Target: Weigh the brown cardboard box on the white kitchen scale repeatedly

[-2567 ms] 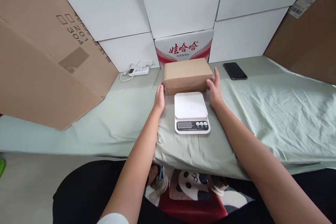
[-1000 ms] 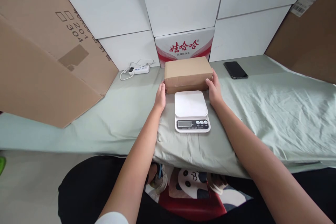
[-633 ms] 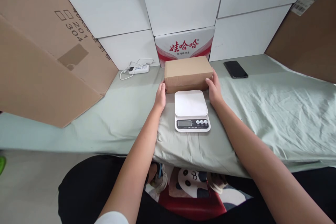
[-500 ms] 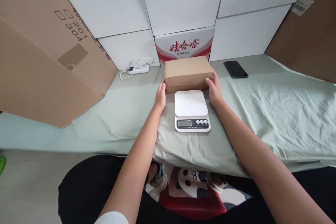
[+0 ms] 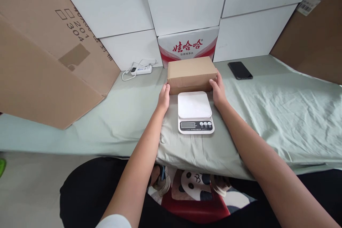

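A closed brown cardboard box point(image 5: 191, 73) sits behind the kitchen scale, held at its two ends. My left hand point(image 5: 164, 97) grips its left end near the lower front corner, the thumb showing and the other fingers mostly hidden. At the opposite end, my right hand point(image 5: 218, 89) clasps the box with its thumb on the front face and fingers along the side. The white kitchen scale point(image 5: 194, 106) lies just in front of the box, between my wrists. Nothing is on its platform, and its small display looks blank.
A white power strip with a cable point(image 5: 141, 69) lies at the back left, a black phone point(image 5: 240, 70) at the back right. Large cardboard panels point(image 5: 48, 53) flank the green cloth point(image 5: 128, 114). Behind the box stands a carton with red lettering point(image 5: 188, 46).
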Available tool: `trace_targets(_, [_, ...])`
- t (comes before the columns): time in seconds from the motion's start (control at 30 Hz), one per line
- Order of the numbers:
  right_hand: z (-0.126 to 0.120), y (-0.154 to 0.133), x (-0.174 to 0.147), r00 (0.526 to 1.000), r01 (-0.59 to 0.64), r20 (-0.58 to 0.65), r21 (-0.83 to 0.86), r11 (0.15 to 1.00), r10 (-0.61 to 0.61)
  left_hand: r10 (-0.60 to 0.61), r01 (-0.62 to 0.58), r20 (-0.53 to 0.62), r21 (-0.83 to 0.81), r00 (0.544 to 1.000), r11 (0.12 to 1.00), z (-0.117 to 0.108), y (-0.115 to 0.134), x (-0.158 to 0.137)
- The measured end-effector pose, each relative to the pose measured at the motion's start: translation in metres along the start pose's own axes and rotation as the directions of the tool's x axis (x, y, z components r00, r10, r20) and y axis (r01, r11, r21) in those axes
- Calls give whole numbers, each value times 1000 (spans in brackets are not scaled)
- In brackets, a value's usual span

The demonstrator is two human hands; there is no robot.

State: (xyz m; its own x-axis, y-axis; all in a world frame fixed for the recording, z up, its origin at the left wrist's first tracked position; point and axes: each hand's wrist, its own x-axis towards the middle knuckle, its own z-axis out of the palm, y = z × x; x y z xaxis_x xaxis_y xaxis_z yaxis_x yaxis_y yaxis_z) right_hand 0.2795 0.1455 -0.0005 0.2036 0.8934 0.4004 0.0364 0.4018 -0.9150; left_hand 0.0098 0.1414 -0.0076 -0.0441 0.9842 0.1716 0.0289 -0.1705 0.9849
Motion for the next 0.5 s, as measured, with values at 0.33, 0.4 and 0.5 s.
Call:
trace_targets(0.33, [-1, 9, 2, 980, -6, 201, 37, 999, -1, -29, 25, -139, -25, 990, 999, -8, -6, 7])
trace_targets(0.4, [-2, 12, 4, 982, 1, 187, 41, 999, -9, -17, 16, -123, -10, 992, 1000, -8, -6, 5])
trace_targets(0.5, [-6, 20, 9, 986, 21, 165, 25, 999, -25, -3, 3, -74, 0, 997, 1000, -7, -4, 2])
